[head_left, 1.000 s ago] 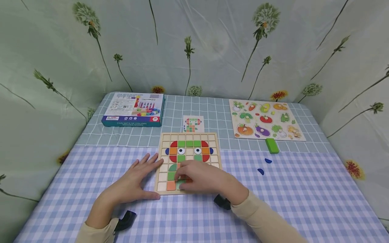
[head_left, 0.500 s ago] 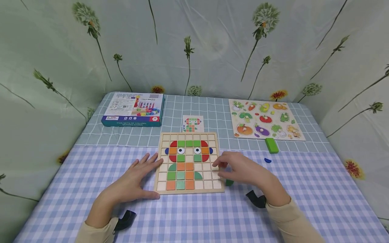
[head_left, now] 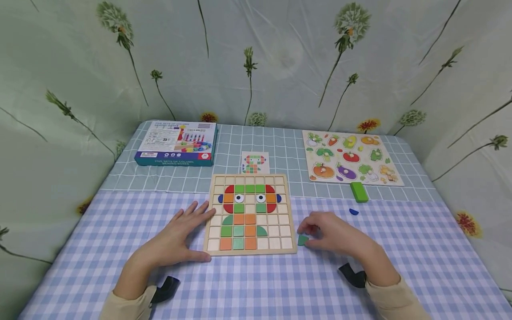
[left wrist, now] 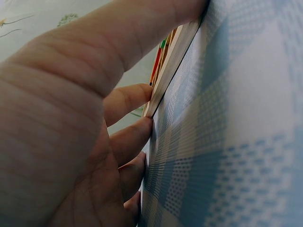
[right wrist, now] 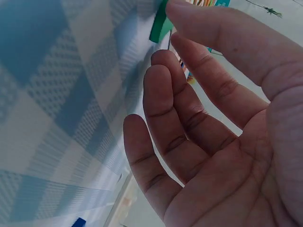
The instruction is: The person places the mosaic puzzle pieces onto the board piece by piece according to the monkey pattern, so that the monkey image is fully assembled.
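A square wooden grid board (head_left: 274, 244) holds flat coloured tiles that form a figure with two eye tiles. My left hand (head_left: 176, 235) lies with spread fingers along the board's left edge; its index fingertip and thumb touch the frame. To the board's right, my right hand (head_left: 332, 233) is low over the cloth with loosely bent fingers. Its thumb tip meets a green quarter-round tile (head_left: 302, 240), and a gap shows between thumb and index finger. In the right wrist view, that green tile (right wrist: 161, 26) is partly behind the thumb.
A blue half-round tile (head_left: 354, 212) and a green block (head_left: 359, 192) lie beyond the right hand. Behind the board are a pattern card (head_left: 255, 162), a boxed bead set (head_left: 176, 143) and a vegetable puzzle board (head_left: 352, 158). Checked cloth (head_left: 256, 289) covers the table.
My right hand has moved off the board and rightward to the green quarter-round tile, uncovering the lower tiles. One of two blue half-round tiles no longer shows. My left hand stays put.
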`<control>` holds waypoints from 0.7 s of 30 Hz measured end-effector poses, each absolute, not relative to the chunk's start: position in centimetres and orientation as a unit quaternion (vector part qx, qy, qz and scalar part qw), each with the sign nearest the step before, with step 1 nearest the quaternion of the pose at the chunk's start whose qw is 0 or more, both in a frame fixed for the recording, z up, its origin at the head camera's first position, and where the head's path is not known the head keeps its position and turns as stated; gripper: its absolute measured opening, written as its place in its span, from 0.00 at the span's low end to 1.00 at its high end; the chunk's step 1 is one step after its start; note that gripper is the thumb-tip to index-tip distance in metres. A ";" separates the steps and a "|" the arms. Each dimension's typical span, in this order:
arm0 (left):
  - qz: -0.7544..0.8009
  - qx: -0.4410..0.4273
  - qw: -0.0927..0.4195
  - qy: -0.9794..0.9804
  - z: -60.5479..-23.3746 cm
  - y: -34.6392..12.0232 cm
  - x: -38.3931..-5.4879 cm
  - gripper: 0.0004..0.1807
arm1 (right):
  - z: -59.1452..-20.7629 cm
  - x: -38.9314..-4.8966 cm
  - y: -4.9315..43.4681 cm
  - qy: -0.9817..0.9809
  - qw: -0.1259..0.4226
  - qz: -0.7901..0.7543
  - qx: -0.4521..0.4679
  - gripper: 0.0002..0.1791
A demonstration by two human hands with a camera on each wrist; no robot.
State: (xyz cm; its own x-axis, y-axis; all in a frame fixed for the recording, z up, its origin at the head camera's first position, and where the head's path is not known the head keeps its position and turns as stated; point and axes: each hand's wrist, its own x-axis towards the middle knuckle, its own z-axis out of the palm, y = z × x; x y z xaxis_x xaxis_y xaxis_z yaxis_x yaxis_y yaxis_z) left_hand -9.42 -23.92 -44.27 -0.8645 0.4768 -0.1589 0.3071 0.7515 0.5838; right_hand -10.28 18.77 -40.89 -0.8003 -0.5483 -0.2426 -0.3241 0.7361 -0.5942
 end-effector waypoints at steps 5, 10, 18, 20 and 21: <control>0.280 0.210 0.153 0.924 -44.4 -24.0 -9.5 0.64 | -41.2 -10.1 18.7 0.908 0.205 -0.276 -0.239 0.12; 0.280 0.210 0.153 0.924 -44.2 -23.9 -9.4 0.64 | -41.3 -9.9 18.8 0.909 0.198 -0.277 -0.241 0.11; 0.280 0.213 0.151 0.924 -44.0 -23.9 -9.4 0.63 | -41.6 -10.0 19.0 0.908 0.188 -0.279 -0.250 0.10; 0.280 0.214 0.152 0.923 -44.0 -23.9 -9.4 0.63 | -41.6 -10.0 19.0 0.910 0.185 -0.278 -0.248 0.10; 0.280 0.213 0.154 0.923 -44.1 -23.9 -9.4 0.63 | -41.7 -10.0 19.0 0.911 0.183 -0.277 -0.246 0.10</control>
State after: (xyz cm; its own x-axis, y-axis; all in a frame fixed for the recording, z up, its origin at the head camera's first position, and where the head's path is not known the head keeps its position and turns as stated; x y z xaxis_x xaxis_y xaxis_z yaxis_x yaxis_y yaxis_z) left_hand -9.39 -23.88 -44.05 -0.8622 0.4790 -0.1650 0.3068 0.7528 0.5824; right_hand -9.98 19.00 -41.66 -0.8124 -0.5487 -0.1973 -0.3464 0.7263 -0.5937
